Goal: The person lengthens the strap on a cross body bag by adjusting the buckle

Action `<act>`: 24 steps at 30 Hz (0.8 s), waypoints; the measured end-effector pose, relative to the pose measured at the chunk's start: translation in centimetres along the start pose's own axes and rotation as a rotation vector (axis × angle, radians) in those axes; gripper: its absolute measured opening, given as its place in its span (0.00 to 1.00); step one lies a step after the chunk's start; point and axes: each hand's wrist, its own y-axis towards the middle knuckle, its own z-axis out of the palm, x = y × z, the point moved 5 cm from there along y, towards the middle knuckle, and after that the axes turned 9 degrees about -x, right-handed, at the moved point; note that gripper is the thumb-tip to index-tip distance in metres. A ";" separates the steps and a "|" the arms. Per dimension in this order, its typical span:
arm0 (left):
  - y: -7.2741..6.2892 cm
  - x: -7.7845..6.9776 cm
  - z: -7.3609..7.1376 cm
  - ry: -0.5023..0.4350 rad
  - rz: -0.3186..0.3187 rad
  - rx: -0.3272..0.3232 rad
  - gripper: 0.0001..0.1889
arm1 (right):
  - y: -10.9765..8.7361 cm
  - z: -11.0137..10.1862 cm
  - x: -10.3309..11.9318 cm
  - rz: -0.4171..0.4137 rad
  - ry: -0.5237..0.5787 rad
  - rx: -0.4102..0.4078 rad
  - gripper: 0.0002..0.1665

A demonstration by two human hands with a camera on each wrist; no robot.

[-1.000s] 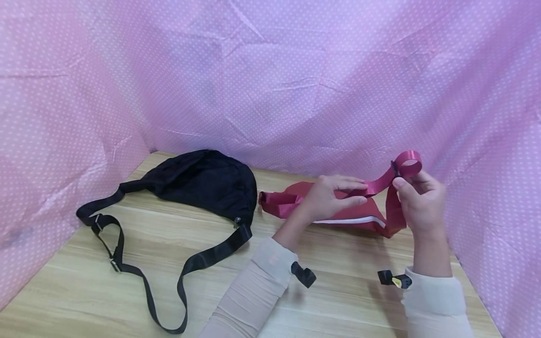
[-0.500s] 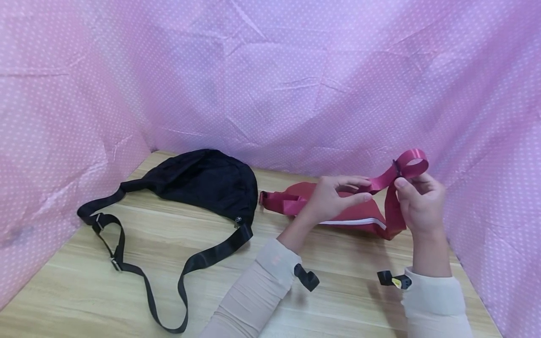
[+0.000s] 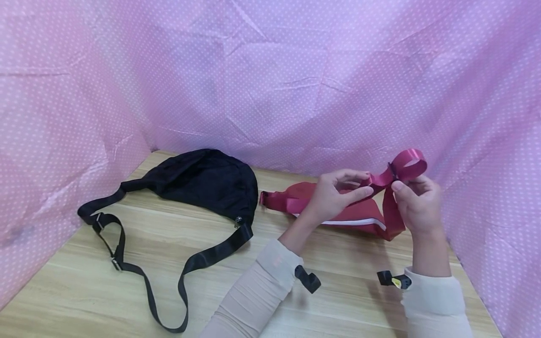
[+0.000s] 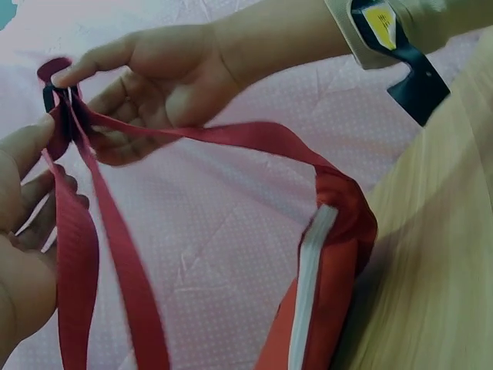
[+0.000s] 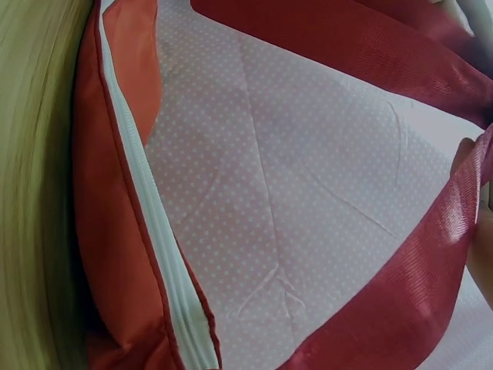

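A red waist bag (image 3: pixel 351 213) with a white zipper (image 5: pixel 158 200) lies at the right of the table in the head view. Its shiny red strap (image 3: pixel 407 164) is raised into a loop through a black slider buckle (image 3: pixel 393 171). My right hand (image 3: pixel 420 204) pinches the strap right at that slider, between thumb and fingers. Just left of it, my left hand (image 3: pixel 334 195) pinches the strap with thumb and fingertips. In the left wrist view both hands meet around the slider (image 4: pixel 65 112), and two lengths of strap (image 4: pixel 123 254) hang down from there.
A black waist bag (image 3: pixel 211 183) lies on the wooden table (image 3: pixel 236 291) to the left, its long black strap (image 3: pixel 148 286) looping toward the front edge. Pink dotted cloth (image 3: pixel 270 84) stands behind and at both sides of the table.
My left hand has shifted slightly right and its fingertips now pinch the strap closer to the slider. My right hand has moved a little left with the slider; the loop above leans right.
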 end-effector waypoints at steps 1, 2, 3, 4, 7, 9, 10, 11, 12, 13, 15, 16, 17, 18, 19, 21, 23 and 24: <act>0.0 0.1 0.1 0.032 0.013 0.010 0.16 | 0.0 0.0 0.0 0.000 0.019 -0.002 0.14; 0.0 0.2 0.2 0.072 0.033 0.025 0.16 | 0.0 0.0 0.0 -0.004 0.030 -0.007 0.13; -0.1 0.2 0.3 0.117 0.057 0.041 0.16 | 0.0 0.0 0.0 -0.006 0.040 -0.012 0.13; -0.1 0.2 0.4 0.164 0.087 0.054 0.16 | 0.0 -0.1 0.1 -0.011 0.038 -0.016 0.12; -0.1 0.1 0.7 0.264 0.176 0.072 0.17 | 0.1 -0.2 0.1 -0.018 -0.023 -0.025 0.12; -0.1 -0.1 0.6 0.291 0.220 0.061 0.18 | 0.2 -0.2 0.0 -0.015 -0.066 -0.024 0.13; -0.1 -0.1 0.6 0.296 0.231 0.052 0.18 | 0.2 -0.2 0.0 -0.014 -0.092 -0.023 0.14; -0.1 -0.2 0.5 0.293 0.243 0.045 0.17 | 0.2 -0.3 -0.1 -0.010 -0.118 -0.026 0.15; 0.0 -0.3 0.5 0.285 0.255 0.037 0.17 | 0.2 -0.3 -0.1 -0.006 -0.135 -0.025 0.15; 0.0 -0.4 0.5 0.281 0.262 0.032 0.17 | 0.2 -0.3 -0.1 -0.002 -0.153 -0.024 0.16; 0.1 -0.6 0.4 0.269 0.264 0.021 0.17 | 0.2 -0.3 -0.2 0.010 -0.169 -0.004 0.18; 0.2 -0.7 0.4 0.266 0.260 0.016 0.17 | 0.2 -0.2 -0.2 0.015 -0.176 0.003 0.18; 0.2 -0.8 0.4 0.255 0.256 0.010 0.17 | 0.2 -0.2 -0.3 0.020 -0.176 0.015 0.18; 0.2 -0.8 0.3 0.246 0.247 0.005 0.16 | 0.2 -0.1 -0.3 0.025 -0.171 0.031 0.19; 0.3 -0.9 0.4 0.240 0.241 0.000 0.16 | 0.3 -0.1 -0.4 0.030 -0.162 0.046 0.20; 0.3 -1.0 0.3 0.234 0.235 -0.011 0.15 | 0.3 0.0 -0.4 0.036 -0.157 0.070 0.21; 0.3 -1.1 0.4 0.195 0.235 -0.020 0.13 | 0.3 -0.1 -0.5 0.038 -0.165 0.080 0.22; 0.3 -1.2 0.4 0.180 0.233 -0.021 0.13 | 0.3 -0.1 -0.5 0.039 -0.170 0.082 0.21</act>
